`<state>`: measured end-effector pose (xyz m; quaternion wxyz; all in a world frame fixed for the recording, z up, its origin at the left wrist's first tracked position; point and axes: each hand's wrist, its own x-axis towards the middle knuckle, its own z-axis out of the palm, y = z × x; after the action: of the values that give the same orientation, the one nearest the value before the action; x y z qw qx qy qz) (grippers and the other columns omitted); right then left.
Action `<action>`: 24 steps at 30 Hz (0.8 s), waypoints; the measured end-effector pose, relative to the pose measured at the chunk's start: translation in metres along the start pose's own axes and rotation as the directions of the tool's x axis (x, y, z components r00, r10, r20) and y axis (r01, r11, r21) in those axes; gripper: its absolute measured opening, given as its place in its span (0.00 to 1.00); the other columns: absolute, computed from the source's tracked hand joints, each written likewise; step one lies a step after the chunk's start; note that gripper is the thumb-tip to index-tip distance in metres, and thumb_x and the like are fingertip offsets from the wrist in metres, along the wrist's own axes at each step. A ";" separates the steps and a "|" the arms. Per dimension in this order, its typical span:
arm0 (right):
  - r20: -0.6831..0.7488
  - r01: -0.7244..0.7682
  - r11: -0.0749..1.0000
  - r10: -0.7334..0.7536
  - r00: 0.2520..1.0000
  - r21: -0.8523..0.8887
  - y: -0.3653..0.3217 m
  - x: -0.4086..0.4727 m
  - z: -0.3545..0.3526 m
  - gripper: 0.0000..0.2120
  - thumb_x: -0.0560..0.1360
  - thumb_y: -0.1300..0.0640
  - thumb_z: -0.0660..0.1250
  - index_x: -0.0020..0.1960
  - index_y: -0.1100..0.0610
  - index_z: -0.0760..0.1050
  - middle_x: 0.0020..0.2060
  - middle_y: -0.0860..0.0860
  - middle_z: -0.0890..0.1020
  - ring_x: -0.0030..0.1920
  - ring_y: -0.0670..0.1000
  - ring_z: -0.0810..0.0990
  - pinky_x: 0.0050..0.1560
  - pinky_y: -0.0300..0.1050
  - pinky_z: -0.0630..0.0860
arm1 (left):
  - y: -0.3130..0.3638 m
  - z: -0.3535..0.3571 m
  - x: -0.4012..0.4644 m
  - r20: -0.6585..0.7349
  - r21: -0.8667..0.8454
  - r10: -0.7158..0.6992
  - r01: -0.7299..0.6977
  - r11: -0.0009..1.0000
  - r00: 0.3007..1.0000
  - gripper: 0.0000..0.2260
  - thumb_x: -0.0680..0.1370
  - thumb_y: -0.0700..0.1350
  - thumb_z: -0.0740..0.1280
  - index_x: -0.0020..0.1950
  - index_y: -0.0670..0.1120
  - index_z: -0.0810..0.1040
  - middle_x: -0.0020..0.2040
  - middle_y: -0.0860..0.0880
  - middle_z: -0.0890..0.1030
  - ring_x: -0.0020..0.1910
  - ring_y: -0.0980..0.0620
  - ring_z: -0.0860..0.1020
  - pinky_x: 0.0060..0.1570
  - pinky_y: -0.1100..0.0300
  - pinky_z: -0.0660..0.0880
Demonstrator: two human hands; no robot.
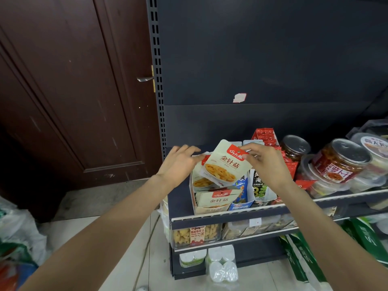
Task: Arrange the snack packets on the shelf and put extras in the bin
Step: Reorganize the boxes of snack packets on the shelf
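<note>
The right hand (265,162) pinches the top edge of a cream-coloured flat snack packet with a red logo patch and a picture of yellow food (225,163), thumb and fingers curled onto its upper right corner. The packet hangs tilted, its lower end over the open cream cardboard display box (206,207) that stands at the left end of the dark grey metal shelf (226,215). The left hand (178,163) reaches in from the left of that box with fingers straight and spread, the fingertips touching the tops of more cream packets of the same kind (199,179) standing inside the box; it grips nothing. One further packet of the same kind (216,199) lies leaning at the front of the box.

Just right of the box stands a blue and white carton of packets (241,196), then a carton with black and green print (261,192). Behind these, a row of red foil sachets (265,136) runs toward the back panel. Farther right of the box sit clear plastic jars with silver pull-tab lids and red labels (338,162).

Below the box, the next shelf level holds a clear tub of pale yellow snacks (195,235). Left of the shelf stands a dark brown wooden door (73,91) with a silver lever handle (144,79).
</note>
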<state>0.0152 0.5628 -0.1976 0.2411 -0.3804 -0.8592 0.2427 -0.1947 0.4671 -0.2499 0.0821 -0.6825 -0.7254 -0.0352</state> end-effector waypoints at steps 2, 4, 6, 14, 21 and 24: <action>-0.045 0.013 0.999 -0.015 0.999 -0.038 0.002 -0.002 -0.004 0.09 0.77 0.62 0.64 0.56 0.57 0.79 0.52 0.52 0.83 0.52 0.47 0.80 0.43 0.39 0.77 | -0.003 0.006 -0.003 0.046 0.062 0.038 -0.041 0.997 0.998 0.25 0.82 0.43 0.57 0.78 0.52 0.52 0.76 0.49 0.59 0.73 0.49 0.59 0.69 0.56 0.56; -0.090 0.026 0.999 -0.030 0.995 -0.041 0.002 -0.004 -0.009 0.08 0.77 0.62 0.64 0.54 0.58 0.79 0.50 0.50 0.83 0.48 0.45 0.79 0.39 0.36 0.76 | -0.008 0.010 -0.008 0.074 0.089 0.066 -0.072 0.993 0.995 0.25 0.84 0.45 0.52 0.78 0.50 0.45 0.78 0.50 0.53 0.73 0.51 0.58 0.69 0.56 0.55; -0.150 0.034 0.999 -0.032 0.988 0.010 0.001 -0.007 -0.013 0.08 0.77 0.63 0.64 0.53 0.58 0.80 0.47 0.46 0.81 0.45 0.42 0.78 0.40 0.35 0.76 | -0.010 0.010 -0.011 0.105 0.056 0.065 -0.071 0.996 0.992 0.25 0.84 0.48 0.50 0.78 0.49 0.42 0.78 0.52 0.48 0.74 0.52 0.57 0.69 0.56 0.56; -0.262 -0.028 0.977 0.084 0.961 0.212 -0.002 -0.019 -0.015 0.09 0.76 0.62 0.65 0.55 0.58 0.79 0.45 0.44 0.79 0.46 0.40 0.78 0.42 0.34 0.74 | -0.005 0.012 -0.013 0.136 -0.160 -0.039 0.061 0.985 0.990 0.25 0.83 0.47 0.53 0.78 0.51 0.47 0.78 0.53 0.53 0.73 0.52 0.58 0.69 0.56 0.59; -0.311 -0.037 0.977 0.102 0.945 0.209 0.000 -0.022 -0.025 0.10 0.77 0.62 0.65 0.57 0.60 0.78 0.47 0.47 0.80 0.48 0.46 0.79 0.46 0.43 0.78 | 0.008 -0.001 0.006 0.008 -0.503 -0.345 0.302 0.810 0.939 0.10 0.80 0.43 0.61 0.55 0.47 0.82 0.52 0.49 0.83 0.51 0.48 0.80 0.51 0.52 0.77; -0.326 -0.023 0.973 0.098 0.940 0.228 -0.001 -0.021 -0.029 0.10 0.77 0.62 0.65 0.56 0.59 0.78 0.47 0.47 0.80 0.49 0.46 0.80 0.48 0.46 0.79 | 0.008 -0.003 0.009 0.024 -0.544 -0.410 0.356 0.760 0.912 0.09 0.78 0.41 0.63 0.51 0.48 0.83 0.48 0.49 0.84 0.45 0.49 0.81 0.47 0.52 0.79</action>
<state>0.0443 0.5527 -0.1800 0.4168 -0.4134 -0.7612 0.2757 -0.1875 0.4754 -0.2458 -0.0862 -0.5124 -0.8053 -0.2856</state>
